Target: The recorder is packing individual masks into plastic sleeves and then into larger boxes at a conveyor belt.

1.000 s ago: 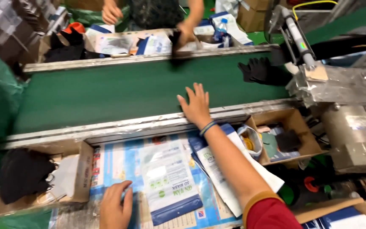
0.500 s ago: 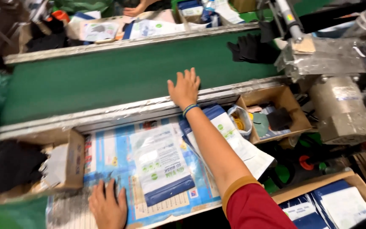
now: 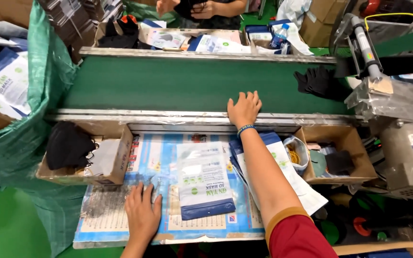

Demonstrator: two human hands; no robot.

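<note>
So right now I'm resting my right hand [image 3: 244,107] flat, fingers spread and gripping nothing, on the near edge of the green conveyor belt [image 3: 178,88], and my left hand [image 3: 142,215] is lying open, palm down, on the printed table sheet [image 3: 120,215], not holding anything either. The white-and-blue mask pouch [image 3: 204,179] is lying flat on the sheet between my arms, just right of my left hand. I'm guessing it's feather-light, floppy and a bit slick, so I'd be pinching it by an edge or corner instead of squeezing the middle. More flat pouches are sitting stacked under my right forearm [image 3: 283,157]. A cardboard box with black masks [image 3: 70,143] is sitting on the left, another cardboard box [image 3: 342,155] on the right, and a green sack [image 3: 34,119] of pouches at far left.
</note>
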